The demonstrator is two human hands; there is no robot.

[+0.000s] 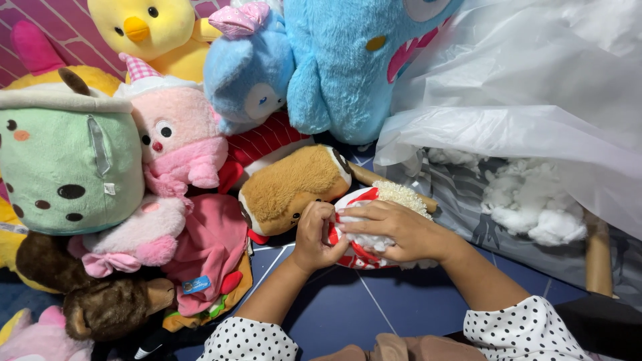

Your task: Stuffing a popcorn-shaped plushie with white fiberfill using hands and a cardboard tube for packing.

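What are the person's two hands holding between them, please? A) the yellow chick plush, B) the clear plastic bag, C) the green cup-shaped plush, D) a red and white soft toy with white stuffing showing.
D: the left hand and the right hand both grip the red and white soft toy, with white stuffing showing under the right hand's fingers.

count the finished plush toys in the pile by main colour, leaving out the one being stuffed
yellow: 1
blue: 2
pink: 3
green: 1
brown or tan: 2
total: 9, with others partly hidden at the edges
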